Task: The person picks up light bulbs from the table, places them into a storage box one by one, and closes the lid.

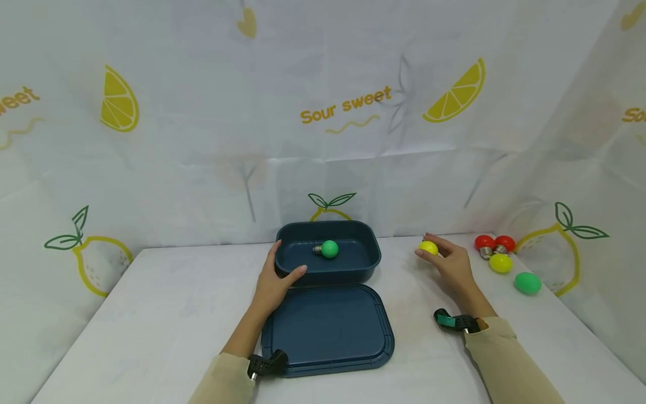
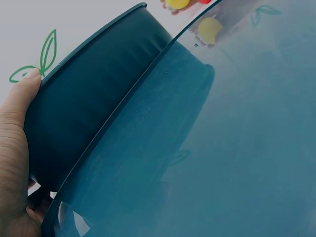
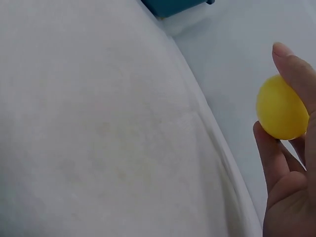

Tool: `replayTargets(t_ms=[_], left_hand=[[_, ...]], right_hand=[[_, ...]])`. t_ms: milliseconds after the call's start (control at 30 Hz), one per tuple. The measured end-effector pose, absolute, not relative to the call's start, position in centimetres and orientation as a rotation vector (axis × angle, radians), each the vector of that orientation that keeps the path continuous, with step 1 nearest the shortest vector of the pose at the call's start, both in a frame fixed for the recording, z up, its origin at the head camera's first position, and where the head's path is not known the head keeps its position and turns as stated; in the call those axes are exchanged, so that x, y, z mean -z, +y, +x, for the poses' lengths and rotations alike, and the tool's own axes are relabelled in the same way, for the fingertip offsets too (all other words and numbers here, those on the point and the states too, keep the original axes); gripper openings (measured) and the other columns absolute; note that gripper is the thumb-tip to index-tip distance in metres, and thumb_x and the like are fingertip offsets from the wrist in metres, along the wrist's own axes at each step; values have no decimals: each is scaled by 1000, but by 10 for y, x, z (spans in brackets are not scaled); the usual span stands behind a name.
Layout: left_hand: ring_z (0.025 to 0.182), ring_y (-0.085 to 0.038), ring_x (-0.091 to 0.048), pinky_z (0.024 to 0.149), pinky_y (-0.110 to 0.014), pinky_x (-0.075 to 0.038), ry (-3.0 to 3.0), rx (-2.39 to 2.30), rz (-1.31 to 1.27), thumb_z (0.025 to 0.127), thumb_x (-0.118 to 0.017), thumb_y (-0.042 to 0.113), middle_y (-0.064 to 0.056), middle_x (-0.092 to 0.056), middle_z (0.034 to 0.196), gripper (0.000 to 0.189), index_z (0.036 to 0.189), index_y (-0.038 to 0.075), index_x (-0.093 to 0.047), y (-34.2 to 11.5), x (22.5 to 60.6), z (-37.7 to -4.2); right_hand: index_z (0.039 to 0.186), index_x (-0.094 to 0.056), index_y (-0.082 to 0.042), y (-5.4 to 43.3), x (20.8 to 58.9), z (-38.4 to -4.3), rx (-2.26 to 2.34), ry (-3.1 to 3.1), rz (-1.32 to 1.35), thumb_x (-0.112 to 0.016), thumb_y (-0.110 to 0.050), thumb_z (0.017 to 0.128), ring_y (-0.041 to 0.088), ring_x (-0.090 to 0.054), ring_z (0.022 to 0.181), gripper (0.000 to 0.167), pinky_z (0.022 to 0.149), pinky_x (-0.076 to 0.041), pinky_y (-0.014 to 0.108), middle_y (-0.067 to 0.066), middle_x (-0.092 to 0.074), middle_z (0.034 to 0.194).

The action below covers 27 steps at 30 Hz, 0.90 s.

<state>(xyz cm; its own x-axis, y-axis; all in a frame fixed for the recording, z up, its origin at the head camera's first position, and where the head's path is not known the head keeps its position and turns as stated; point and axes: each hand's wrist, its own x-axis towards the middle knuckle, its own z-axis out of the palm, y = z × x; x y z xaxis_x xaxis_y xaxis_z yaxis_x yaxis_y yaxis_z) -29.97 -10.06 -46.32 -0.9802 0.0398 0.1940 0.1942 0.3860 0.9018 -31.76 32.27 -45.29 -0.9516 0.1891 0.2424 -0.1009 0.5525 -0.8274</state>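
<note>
My left hand (image 1: pixel 272 280) grips the left end of a dark blue rectangular box (image 1: pixel 328 276), fingers along its side and thumb at its front. Inside the box lies a green light bulb (image 1: pixel 330 249) on its side, screw base pointing left. Right of the box, my right hand (image 1: pixel 451 264) pinches a yellow light bulb (image 1: pixel 428 248) between thumb and fingers, above the table. The right wrist view shows the yellow bulb's round end (image 3: pixel 281 107); its base is hidden. A dark blue lid (image 1: pixel 328 331) lies flat in front of the box, filling much of the left wrist view.
At the right edge of the white-covered table (image 1: pixel 176 314) lie two red bulbs (image 1: pixel 484 242), another yellow bulb (image 1: pixel 501 263) and another green bulb (image 1: pixel 527 283). A white printed curtain (image 1: pixel 202 112) hangs close behind the box and along the sides.
</note>
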Motion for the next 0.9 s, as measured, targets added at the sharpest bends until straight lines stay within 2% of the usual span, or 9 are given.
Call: replayTargets(t_ms=[200, 300, 400, 467, 667, 833, 900], left_hand=[[156, -36, -24, 122, -64, -25, -2494, 1655, -211, 88, -73, 50, -8, -21, 170, 95, 163, 30, -17, -102, 462, -299], [156, -36, -24, 122, -64, -25, -2491, 1654, -219, 89, -73, 49, -9, -21, 170, 95, 163, 28, -18, -102, 462, -300], [155, -36, -24, 122, -64, -25, -2487, 1657, -217, 89, -74, 48, -9, -21, 170, 95, 163, 27, -18, -103, 462, -299], [155, -37, -25, 121, -65, -25, -2485, 1661, -211, 88, -74, 49, -9, -21, 170, 96, 163, 26, -18, -104, 462, -299], [155, -37, -26, 121, -66, -26, -2472, 1677, -220, 88, -74, 50, -9, -21, 170, 96, 163, 28, -18, -103, 463, -302], [155, -37, -25, 121, -66, -25, -2468, 1687, -213, 88, -74, 50, -9, -22, 169, 95, 162, 30, -19, -101, 465, -302], [155, -37, -25, 121, -65, -26, -2469, 1683, -216, 88, -74, 50, -9, -22, 169, 95, 162, 30, -19, -101, 467, -303]], right_hand=[[152, -45, -10, 320, 447, -315, -1321, -2521, -16, -70, -48, 93, 39, -42, 147, 75, 115, -37, 52, 15, -48, 155], [153, -45, -10, 319, 444, -316, -1340, -2531, 37, -68, -44, 96, 39, -42, 146, 70, 115, -41, 32, 16, -47, 156], [151, -47, -8, 314, 441, -318, -1373, -2513, 107, -68, -39, 97, 38, -43, 145, 66, 105, -41, 9, 15, -47, 157], [150, -48, -6, 310, 437, -320, -1391, -2485, 160, -69, -35, 96, 39, -44, 144, 64, 99, -38, 1, 17, -47, 156], [144, -54, -3, 295, 419, -321, -1378, -2408, 273, -73, -28, 94, 41, -46, 142, 59, 98, -40, 2, 18, -50, 154], [142, -56, -1, 281, 409, -322, -1424, -2353, 369, -75, -20, 92, 27, -52, 140, 57, 98, -43, 4, 18, -51, 152], [141, -57, 0, 274, 406, -321, -1447, -2332, 408, -76, -17, 92, 25, -53, 138, 55, 97, -44, 5, 18, -52, 151]])
